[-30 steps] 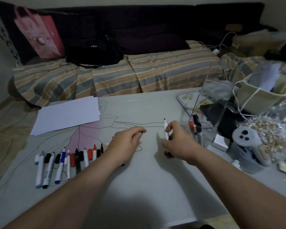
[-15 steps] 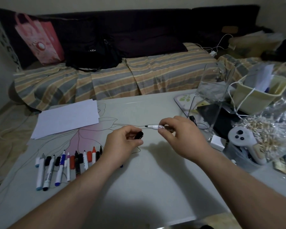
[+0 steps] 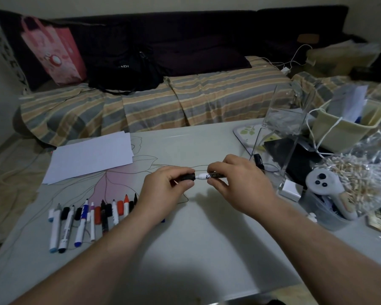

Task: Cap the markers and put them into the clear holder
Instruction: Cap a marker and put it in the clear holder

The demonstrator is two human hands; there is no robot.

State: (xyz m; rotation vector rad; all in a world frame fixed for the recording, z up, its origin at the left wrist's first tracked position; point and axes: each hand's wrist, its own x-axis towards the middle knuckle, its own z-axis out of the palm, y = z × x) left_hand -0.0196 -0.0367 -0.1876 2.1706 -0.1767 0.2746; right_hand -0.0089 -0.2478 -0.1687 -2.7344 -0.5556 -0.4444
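Note:
My right hand (image 3: 240, 183) pinches a white marker (image 3: 209, 175) with black print, held level above the table, its tip pointing left. My left hand (image 3: 163, 190) pinches a black cap (image 3: 187, 177) that sits over the marker's tip. The clear holder (image 3: 279, 133) stands at the right of the table behind my right hand, with a capped black marker (image 3: 258, 160) showing inside it. A row of several uncapped markers and loose caps (image 3: 86, 216) lies on the table to the left of my left hand.
White paper sheets (image 3: 90, 155) lie at the back left of the table (image 3: 207, 249). At the right stand a cream basket (image 3: 348, 126), a white game controller (image 3: 326, 186) in a tub and a bag of wooden sticks (image 3: 365, 172). A striped sofa lies behind.
My right hand turned the marker from upright to level. My left hand brought the black cap to the tip, and the cap now covers it.

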